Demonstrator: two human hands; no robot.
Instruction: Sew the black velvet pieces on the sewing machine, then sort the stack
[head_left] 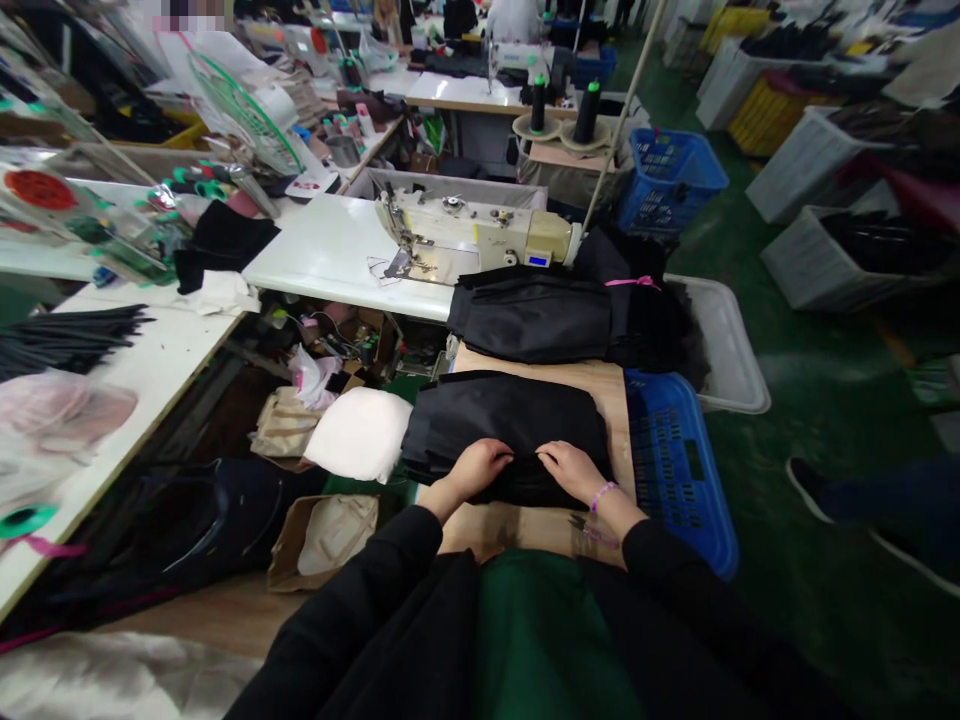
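A stack of folded black fabric pieces (510, 410) lies on a wooden board (487, 530) in front of me. At the stack's near side, my left hand (480, 468) has its fingers closed on the edge of the black fabric. A short way to its right, my right hand (571, 470) pinches the same edge, a purple beaded bracelet (602, 493) on its wrist. Small scissors (596, 530) seem to lie on the board below that wrist. Just beyond is a second pile of black fabric (536, 315), with a pink tie (634, 282) on the dark bundle at its right.
A sewing machine (480, 230) stands on the white table (315, 250) ahead. A blue basket (682, 470) and a pale plastic bin (739, 345) are at the right. To the left sit a white padded seat (360, 432) and a cardboard box (289, 555). Someone's leg (862, 500) shows at far right.
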